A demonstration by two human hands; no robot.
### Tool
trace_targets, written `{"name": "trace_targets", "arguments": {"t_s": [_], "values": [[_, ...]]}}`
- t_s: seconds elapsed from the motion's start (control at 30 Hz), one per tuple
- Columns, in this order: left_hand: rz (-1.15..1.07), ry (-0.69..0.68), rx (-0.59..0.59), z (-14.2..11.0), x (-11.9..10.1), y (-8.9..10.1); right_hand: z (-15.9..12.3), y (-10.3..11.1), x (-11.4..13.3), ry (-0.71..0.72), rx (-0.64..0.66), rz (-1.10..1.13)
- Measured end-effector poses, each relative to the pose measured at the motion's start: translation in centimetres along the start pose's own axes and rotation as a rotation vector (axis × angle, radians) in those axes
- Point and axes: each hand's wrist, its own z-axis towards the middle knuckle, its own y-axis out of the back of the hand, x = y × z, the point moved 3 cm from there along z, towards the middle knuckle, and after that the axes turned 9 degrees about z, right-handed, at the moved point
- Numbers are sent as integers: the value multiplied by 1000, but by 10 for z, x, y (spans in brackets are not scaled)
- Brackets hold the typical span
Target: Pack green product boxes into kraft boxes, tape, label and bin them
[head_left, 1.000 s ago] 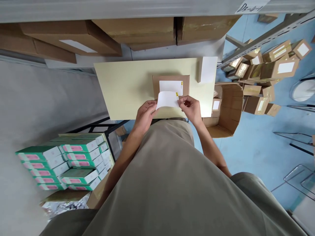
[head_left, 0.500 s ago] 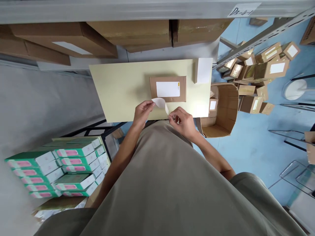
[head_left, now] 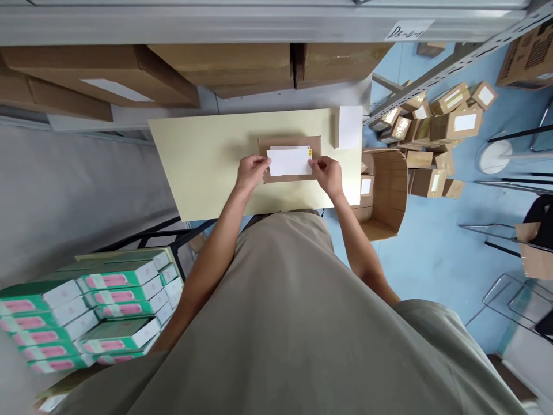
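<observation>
Between my two hands a white label (head_left: 289, 163) is stretched flat over a brown cardboard box (head_left: 287, 141). My left hand (head_left: 252, 172) pinches the label's left edge, and my right hand (head_left: 327, 174) pinches its right edge. Behind it shows the top strip of another white label (head_left: 285, 147) on the box, with a small yellow mark at its right end. Whether the held label touches the box cannot be made out. The box lies on a pale yellow tabletop (head_left: 199, 167).
A white block or stack (head_left: 351, 127) stands at the table's back right corner. Right of the table is an open carton (head_left: 391, 193); several small boxes (head_left: 440, 127) lie on the blue floor. Green-and-white boxes (head_left: 116, 288) are stacked at left. A shelf beam (head_left: 216, 26) crosses above.
The label was curled and held low at the box's front edge; now it is spread flat over the box. Both hands moved away from my body, the right hand most.
</observation>
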Motion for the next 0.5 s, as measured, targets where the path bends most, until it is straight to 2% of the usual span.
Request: {"name": "trace_targets", "arguments": {"t_s": [0.13,0.27,0.5], "values": [[16,50,0,15,-3,-4,16,-9,-10,-56,-11,-109],[10,51,8,18,-4,-11,22,-14,-20,-132,-7,-186],[62,44,-11,23,-3,-18,33,-17,-28,-163,-17,-276]]}}
